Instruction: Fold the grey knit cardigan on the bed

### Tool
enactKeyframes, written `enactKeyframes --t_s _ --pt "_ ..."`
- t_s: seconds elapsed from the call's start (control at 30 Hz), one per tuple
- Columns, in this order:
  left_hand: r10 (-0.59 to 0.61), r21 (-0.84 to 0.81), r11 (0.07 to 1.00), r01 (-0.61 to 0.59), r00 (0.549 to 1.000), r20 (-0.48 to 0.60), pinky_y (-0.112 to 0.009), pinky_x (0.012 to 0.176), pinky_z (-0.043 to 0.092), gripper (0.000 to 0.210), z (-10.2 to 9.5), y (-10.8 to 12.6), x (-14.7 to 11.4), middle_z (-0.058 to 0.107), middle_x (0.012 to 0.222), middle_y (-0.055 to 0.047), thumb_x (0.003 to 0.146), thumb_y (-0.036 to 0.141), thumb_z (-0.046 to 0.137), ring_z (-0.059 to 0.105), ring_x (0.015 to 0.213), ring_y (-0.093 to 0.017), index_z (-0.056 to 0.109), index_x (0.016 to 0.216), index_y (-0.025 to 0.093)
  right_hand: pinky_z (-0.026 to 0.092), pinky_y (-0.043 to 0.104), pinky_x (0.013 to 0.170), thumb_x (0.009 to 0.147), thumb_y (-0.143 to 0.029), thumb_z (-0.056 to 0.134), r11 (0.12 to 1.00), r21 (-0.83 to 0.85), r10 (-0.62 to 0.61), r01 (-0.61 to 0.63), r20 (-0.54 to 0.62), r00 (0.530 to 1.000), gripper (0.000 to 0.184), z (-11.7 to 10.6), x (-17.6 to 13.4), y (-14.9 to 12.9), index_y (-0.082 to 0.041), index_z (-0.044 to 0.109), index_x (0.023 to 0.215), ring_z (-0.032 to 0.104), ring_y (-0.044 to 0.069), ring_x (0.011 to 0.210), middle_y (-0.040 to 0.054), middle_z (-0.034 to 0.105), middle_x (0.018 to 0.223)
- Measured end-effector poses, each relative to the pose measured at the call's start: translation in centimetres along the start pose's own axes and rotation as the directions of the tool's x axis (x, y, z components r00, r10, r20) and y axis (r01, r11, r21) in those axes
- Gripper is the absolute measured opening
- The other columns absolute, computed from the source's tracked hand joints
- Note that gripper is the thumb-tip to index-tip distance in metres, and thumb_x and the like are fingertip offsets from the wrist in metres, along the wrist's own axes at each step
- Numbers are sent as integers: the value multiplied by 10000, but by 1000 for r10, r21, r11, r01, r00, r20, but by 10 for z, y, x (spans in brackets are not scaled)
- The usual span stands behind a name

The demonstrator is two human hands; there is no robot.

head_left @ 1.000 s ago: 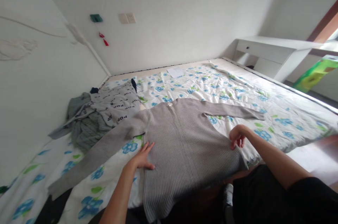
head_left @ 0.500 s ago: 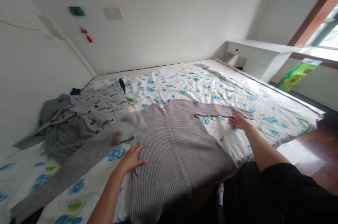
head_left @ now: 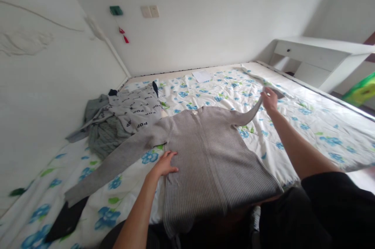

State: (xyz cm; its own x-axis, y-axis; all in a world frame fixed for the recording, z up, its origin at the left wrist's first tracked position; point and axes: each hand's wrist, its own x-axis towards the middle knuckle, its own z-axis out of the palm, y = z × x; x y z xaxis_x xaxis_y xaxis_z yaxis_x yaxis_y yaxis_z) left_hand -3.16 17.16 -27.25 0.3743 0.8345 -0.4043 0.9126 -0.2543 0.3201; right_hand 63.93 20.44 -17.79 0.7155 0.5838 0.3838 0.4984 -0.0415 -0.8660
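**Right sleeve lifted off the bed, body pinned flat**

Grey ribbed sweater (head_left: pixel 211 155) lay face up on the bed (head_left: pixel 307 124), neck toward the far wall, hem hanging over the near edge by the person's lap. Left hand (head_left: pixel 165 165) was spread flat, fingers open, pressing on the sweater's left side edge, holding the body down. Right hand (head_left: pixel 269 99) was closed around the cuff end of the right sleeve (head_left: pixel 249 115), which rose off the quilt in a taut line from the shoulder up to the grip. Left sleeve (head_left: pixel 117 163) was stretched out flat and untouched, running toward the near left corner of the bed.

Step in hand, as I judged it: folding the right sleeve in across the body; sleeve raised, not yet laid over. The next move would call for carrying the cuff leftward over the chest and setting it down without dragging the body, so the left palm needed to stay planted. The ribbed knit looked soft and stretchy and could bunch at the shoulder.

Nearby: a pile of grey clothes (head_left: pixel 117 124) with a "POP" print piece on top, well apart at the left wall; a white paper (head_left: pixel 202 76) at the far end of the bed; a white desk (head_left: pixel 319 55) on the right.
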Motion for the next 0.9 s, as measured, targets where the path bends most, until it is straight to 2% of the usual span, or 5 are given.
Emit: enactKeyframes --t_s 0.13,0.27,0.33,0.6,0.9 --pt "7 -1 1000 -7 999 -38 -441 1350 416 815 -3 1 -2 577 1713 -177 815 469 830 593 1581 -375 672 1578 230 354 540 1419 1020 -382 733 938 58 -335 341 395 855 706 107 -91 -103 -223 604 1695 509 346 1635 110 567 1746" --pt "29 11 1000 -28 999 -45 -434 1344 422 708 -7 0 -2 627 1667 -167 887 441 776 606 1563 -358 702 1560 231 383 435 1389 972 -393 877 806 232 -425 545 867 260 712 153 -220 -122 -264 686 1646 555 355 1616 64 640 1709" --pt "33 37 999 -31 998 -55 -434 1343 418 654 -7 0 0 651 1637 -167 921 424 743 621 1538 -351 723 1543 224 467 399 1312 959 -378 897 813 169 -259 557 962 86 550 138 -255 -96 -281 808 1492 687 347 1476 64 764 1556" --pt "0 157 987 26 987 -162 -515 1320 437 590 0 4 13 592 1695 -191 994 429 680 587 1529 -410 756 1535 204 624 433 1105 812 -180 952 833 -522 332 183 736 590 158 -1 -194 36 -217 828 902 802 348 1168 117 838 988" --pt "34 206 978 -17 996 -82 -474 1382 363 661 1 -1 20 548 1774 -195 1007 402 680 553 1608 -364 677 1629 178 598 237 651 794 -482 1022 758 -643 643 -107 711 285 382 -27 -199 44 -188 799 895 738 185 781 29 743 781"
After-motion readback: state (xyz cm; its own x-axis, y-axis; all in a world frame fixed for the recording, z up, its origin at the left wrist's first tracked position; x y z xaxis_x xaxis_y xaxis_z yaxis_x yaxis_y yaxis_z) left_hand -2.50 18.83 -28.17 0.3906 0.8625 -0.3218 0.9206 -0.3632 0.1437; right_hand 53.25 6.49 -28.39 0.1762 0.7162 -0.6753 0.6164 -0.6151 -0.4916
